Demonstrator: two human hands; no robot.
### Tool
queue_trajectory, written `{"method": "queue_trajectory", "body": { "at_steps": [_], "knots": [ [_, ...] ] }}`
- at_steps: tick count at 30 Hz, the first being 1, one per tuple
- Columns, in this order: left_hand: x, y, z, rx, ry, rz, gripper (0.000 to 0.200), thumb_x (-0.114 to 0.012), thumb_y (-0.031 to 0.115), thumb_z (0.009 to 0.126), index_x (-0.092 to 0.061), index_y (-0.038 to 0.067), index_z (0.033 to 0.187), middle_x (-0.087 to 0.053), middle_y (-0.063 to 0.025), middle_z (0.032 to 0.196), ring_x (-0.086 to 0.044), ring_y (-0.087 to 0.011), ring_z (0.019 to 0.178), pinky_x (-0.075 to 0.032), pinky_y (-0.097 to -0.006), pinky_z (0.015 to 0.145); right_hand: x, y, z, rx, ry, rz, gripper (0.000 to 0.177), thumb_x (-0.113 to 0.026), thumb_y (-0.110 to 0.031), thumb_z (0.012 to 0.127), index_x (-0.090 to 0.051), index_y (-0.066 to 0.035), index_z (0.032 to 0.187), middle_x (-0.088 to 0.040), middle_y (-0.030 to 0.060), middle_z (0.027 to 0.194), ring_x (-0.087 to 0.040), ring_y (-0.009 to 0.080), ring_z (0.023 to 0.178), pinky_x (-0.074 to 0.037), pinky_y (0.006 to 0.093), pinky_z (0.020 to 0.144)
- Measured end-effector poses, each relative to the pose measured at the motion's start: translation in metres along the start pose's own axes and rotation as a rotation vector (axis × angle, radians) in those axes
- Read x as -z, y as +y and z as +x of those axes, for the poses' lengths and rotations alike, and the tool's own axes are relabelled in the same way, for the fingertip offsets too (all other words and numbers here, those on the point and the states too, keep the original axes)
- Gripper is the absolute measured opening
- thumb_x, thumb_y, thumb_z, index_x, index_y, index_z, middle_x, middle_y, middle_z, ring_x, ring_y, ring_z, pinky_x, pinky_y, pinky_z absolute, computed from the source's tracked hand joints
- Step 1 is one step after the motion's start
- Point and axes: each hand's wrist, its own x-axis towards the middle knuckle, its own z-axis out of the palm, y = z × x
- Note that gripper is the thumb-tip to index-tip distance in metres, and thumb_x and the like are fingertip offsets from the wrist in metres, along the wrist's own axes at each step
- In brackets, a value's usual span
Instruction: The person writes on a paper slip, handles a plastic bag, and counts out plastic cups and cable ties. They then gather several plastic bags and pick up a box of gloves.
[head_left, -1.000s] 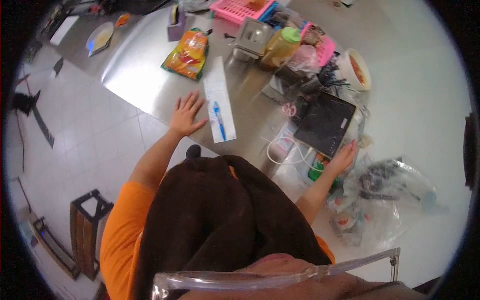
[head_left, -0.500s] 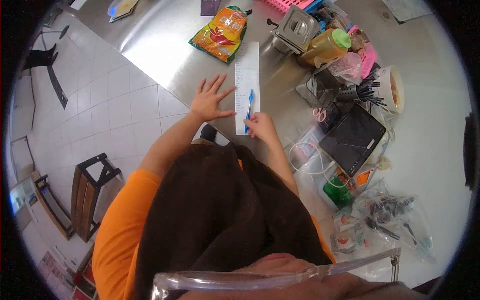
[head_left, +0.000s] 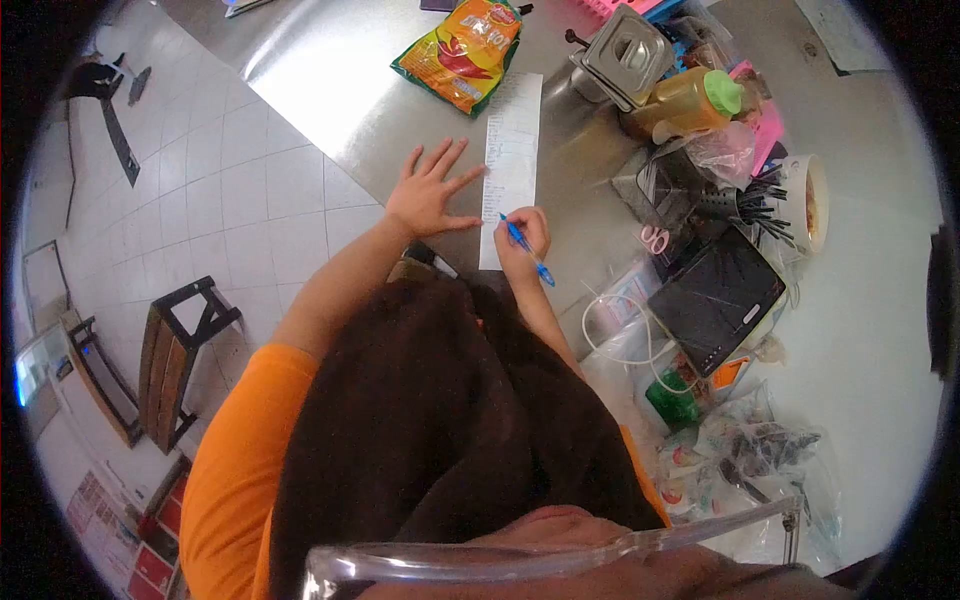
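Observation:
A long narrow strip of white paper (head_left: 513,150) with handwritten lines down its left side lies on the steel table (head_left: 400,120). My right hand (head_left: 523,243) grips a blue pen (head_left: 528,252) over the paper's lower part, the pen's tip right at the written lines. Flat on the steel, my left hand (head_left: 430,194) has its fingers spread, with thumb and index fingertip at the paper's left edge. Just beyond the paper's far end lies an orange and green food packet (head_left: 462,55) with a chili picture.
Right of the paper stand a lidded steel container (head_left: 630,55), a sauce bottle with a green cap (head_left: 690,103), and a white bucket (head_left: 815,205). Nearer are pink-handled scissors (head_left: 654,238), a dark tablet (head_left: 718,298) with a white cable (head_left: 650,335), and plastic bags (head_left: 765,450).
My right hand has turned the pen over, its tip now pointing at the writing. The view has shifted slightly, while my left hand stays spread beside the paper.

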Motion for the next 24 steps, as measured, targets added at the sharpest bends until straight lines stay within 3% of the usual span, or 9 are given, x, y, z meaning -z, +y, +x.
{"method": "queue_trajectory", "body": {
  "at_steps": [6, 9, 12, 15, 24],
  "knots": [
    [0.000, -0.002, -0.001, -0.279, -0.060, 0.059, 0.055, -0.052, 0.058, 0.073, -0.046, 0.034, 0.122, -0.023, -0.0008, 0.142, -0.015, -0.0249, 0.132, -0.005, -0.0667, 0.096, -0.003, 0.000, 0.003, -0.013, 0.021, -0.043, 0.018, -0.063, 0.002, 0.061, -0.050, -0.004, 0.071, -0.050, 0.0097, 0.073, -0.053, 0.0220, 0.062, -0.044, 0.0316, 0.054],
    [-0.004, -0.004, -0.002, -0.271, -0.068, 0.030, 0.051, -0.054, 0.055, 0.073, -0.050, 0.034, 0.119, -0.026, 0.0025, 0.141, -0.017, -0.0238, 0.132, -0.006, -0.0652, 0.098, -0.004, 0.001, 0.004, -0.083, 0.025, 0.003, 0.016, -0.064, 0.003, 0.063, -0.050, -0.003, 0.069, -0.048, 0.0073, 0.069, -0.051, 0.0150, 0.057, -0.042, 0.0252, 0.052],
    [-0.005, -0.006, -0.001, -0.273, -0.071, 0.005, 0.051, -0.054, 0.054, 0.073, -0.050, 0.034, 0.119, -0.027, 0.0024, 0.140, -0.019, -0.0232, 0.132, -0.006, -0.0646, 0.098, -0.005, 0.005, 0.004, -0.039, 0.031, -0.032, 0.016, -0.065, 0.002, 0.063, -0.050, -0.003, 0.068, -0.048, 0.0071, 0.068, -0.050, 0.0144, 0.056, -0.041, 0.0251, 0.051],
    [-0.004, -0.005, 0.000, -0.273, -0.066, 0.006, 0.050, -0.054, 0.054, 0.073, -0.050, 0.034, 0.119, -0.028, 0.0025, 0.140, -0.020, -0.0234, 0.131, -0.005, -0.0640, 0.099, -0.004, 0.005, 0.005, -0.047, -0.002, -0.053, 0.017, -0.065, -0.001, 0.060, -0.051, -0.004, 0.068, -0.049, 0.0094, 0.067, -0.052, 0.0233, 0.059, -0.042, 0.0326, 0.051],
    [-0.003, -0.003, -0.001, -0.266, -0.062, 0.024, 0.051, -0.054, 0.056, 0.073, -0.049, 0.035, 0.119, -0.026, 0.0029, 0.141, -0.021, -0.0229, 0.131, -0.006, -0.0634, 0.099, -0.004, 0.001, 0.004, -0.094, 0.010, -0.062, 0.017, -0.064, -0.001, 0.059, -0.050, -0.005, 0.067, -0.048, 0.0090, 0.066, -0.051, 0.0238, 0.057, -0.041, 0.0325, 0.051]
  ]
}}
